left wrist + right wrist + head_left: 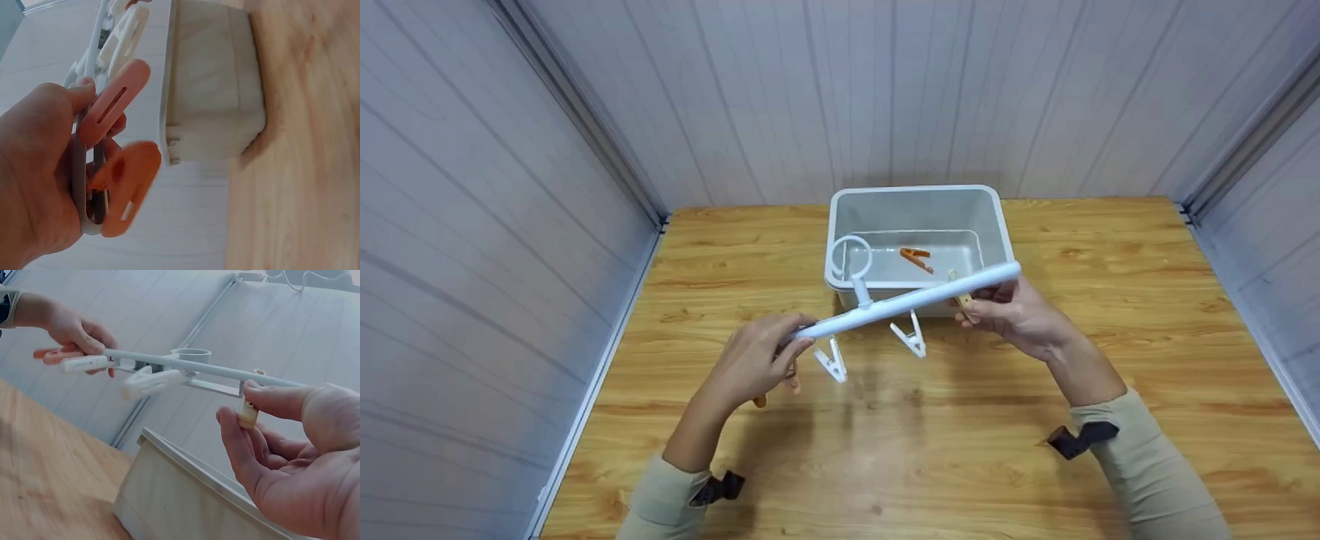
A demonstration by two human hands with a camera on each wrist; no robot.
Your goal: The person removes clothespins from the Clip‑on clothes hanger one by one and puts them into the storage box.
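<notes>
A white clip hanger [907,302] with a ring [851,257] on top is held aloft, its right end higher. My left hand [754,356] grips its left end. Beside those fingers hang a pink clothespin [115,101] and an orange clothespin [132,188]. Two white clothespins, the left one [832,361] and the middle one [911,337], dangle from the bar. Near the right end my right hand [1020,319] pinches a cream clothespin [248,413] between thumb and fingers. That clothespin is at the bar; whether it is clipped on, I cannot tell.
Behind the hanger stands a pale grey bin [919,191] with an orange clothespin [916,259] lying on its floor. It rests on a wooden table [930,450]. White panel walls [900,90] enclose the back and both sides.
</notes>
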